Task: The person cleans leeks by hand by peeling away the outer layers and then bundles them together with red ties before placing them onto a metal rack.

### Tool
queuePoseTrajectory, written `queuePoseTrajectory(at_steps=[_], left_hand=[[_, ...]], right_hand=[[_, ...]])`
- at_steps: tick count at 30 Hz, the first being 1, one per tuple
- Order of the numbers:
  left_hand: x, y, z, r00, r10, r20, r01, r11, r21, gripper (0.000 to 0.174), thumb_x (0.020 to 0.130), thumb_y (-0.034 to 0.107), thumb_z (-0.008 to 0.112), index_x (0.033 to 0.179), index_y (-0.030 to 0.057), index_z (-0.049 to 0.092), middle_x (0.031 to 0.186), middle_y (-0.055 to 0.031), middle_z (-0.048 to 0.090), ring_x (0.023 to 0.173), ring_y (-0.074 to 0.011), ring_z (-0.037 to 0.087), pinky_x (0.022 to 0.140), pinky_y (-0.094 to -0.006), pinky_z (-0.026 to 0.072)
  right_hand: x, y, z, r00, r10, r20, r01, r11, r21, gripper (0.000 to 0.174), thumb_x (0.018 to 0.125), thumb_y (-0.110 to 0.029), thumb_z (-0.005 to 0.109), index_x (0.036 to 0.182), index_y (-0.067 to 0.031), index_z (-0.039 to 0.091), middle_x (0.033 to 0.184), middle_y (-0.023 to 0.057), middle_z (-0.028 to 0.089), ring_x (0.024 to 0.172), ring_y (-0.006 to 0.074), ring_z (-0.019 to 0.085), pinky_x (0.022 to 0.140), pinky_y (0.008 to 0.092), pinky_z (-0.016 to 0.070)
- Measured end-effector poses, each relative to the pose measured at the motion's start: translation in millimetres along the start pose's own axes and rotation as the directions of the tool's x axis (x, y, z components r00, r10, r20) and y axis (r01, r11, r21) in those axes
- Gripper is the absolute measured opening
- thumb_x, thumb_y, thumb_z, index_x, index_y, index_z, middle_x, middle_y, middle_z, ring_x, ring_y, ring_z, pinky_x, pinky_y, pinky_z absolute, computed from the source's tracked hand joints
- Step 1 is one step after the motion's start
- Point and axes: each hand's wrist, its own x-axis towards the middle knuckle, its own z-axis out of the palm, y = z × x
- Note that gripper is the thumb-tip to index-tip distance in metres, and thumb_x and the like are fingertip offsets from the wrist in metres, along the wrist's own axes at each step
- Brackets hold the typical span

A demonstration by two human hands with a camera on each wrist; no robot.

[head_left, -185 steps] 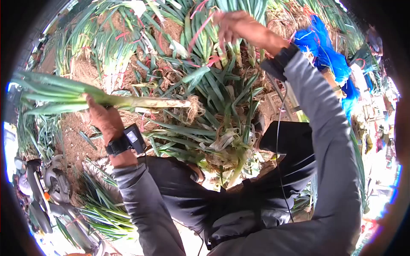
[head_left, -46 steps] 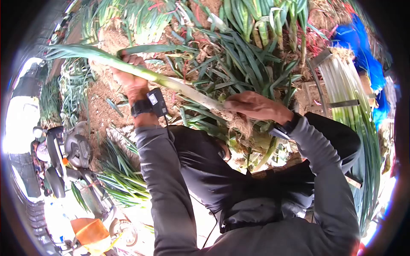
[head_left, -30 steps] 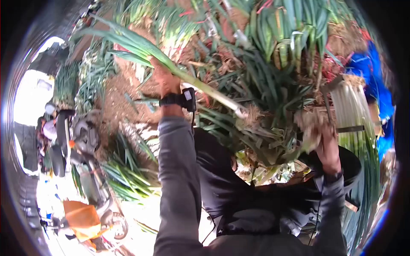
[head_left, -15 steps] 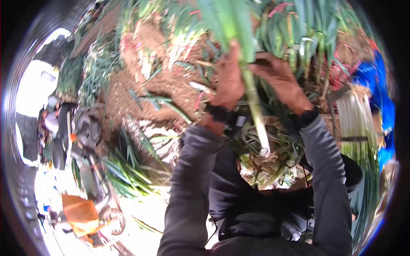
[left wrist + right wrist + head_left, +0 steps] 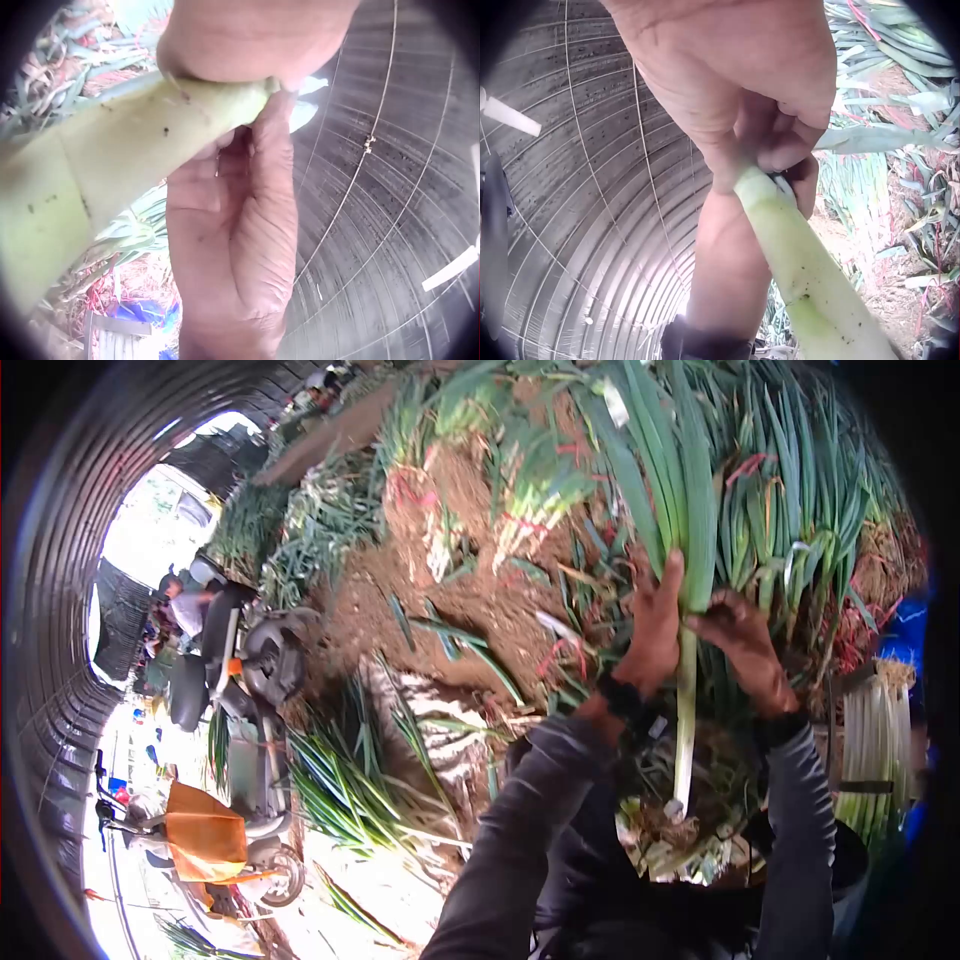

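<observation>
A long leek stands nearly upright in front of the person, green leaves at the top and roots at the bottom. The left hand grips it where the leaves fan out, thumb up along them. At that same height the right hand pinches at the stalk from the other side. The left wrist view has the pale stalk passing under the left hand, with the right hand beyond. In the right wrist view the curled fingertips of the right hand meet at the stalk's upper end.
Piles of leeks lie behind the hands, some tied with pink strips. A banded bundle of trimmed leeks lies at right by a blue sheet. Loose leaves and a scooter with an orange cover are at left.
The leek has swung from lying sideways at left to upright, roots down. The right hand has gone from the roots, out to the right, then up to the leaf base. The head view has turned left.
</observation>
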Motion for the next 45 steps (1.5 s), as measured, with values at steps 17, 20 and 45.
queuePoseTrajectory(at_steps=[17, 20, 45], left_hand=[[9.3, 15.3, 2.0, 0.975, -0.201, 0.093, 0.212, 0.968, -0.132, 0.031, 0.089, 0.001, 0.067, 0.116, 0.0108, 0.056, 0.087, -0.0009, 0.064, 0.070, -0.0123, 0.062, 0.061, -0.0276, 0.0532], [26.5, 21.7, -19.3, 0.978, -0.201, -0.059, 0.193, 0.975, -0.110, 0.034, 0.088, 0.003, 0.068, 0.119, 0.0099, 0.056, 0.088, -0.0035, 0.064, 0.070, -0.0170, 0.063, 0.058, -0.0296, 0.0547], [31.1, 48.6, -21.9, 0.967, -0.188, 0.174, 0.212, 0.968, -0.134, 0.062, 0.082, 0.002, 0.067, 0.138, 0.0090, 0.041, 0.114, -0.0087, 0.055, 0.108, -0.0263, 0.058, 0.094, -0.0441, 0.0504]], right_hand=[[-48.0, -0.1, 19.1, 0.945, -0.253, -0.207, 0.294, 0.935, 0.199, 0.010, 0.094, 0.002, 0.067, 0.099, -0.0055, 0.063, 0.094, -0.0025, 0.065, 0.085, 0.0028, 0.056, 0.078, 0.0203, 0.0450], [-64.8, -8.8, 21.3, 0.975, -0.170, -0.141, 0.207, 0.924, 0.322, 0.011, 0.093, -0.001, 0.070, 0.100, -0.0059, 0.063, 0.097, -0.0026, 0.065, 0.091, 0.0048, 0.058, 0.086, 0.0247, 0.0464], [6.4, 22.2, 37.9, 0.889, -0.457, 0.035, 0.333, 0.591, -0.735, 0.053, 0.088, -0.021, 0.072, 0.135, -0.0068, 0.051, 0.119, 0.0195, 0.063, 0.101, 0.0385, 0.066, 0.085, 0.0441, 0.0549]])
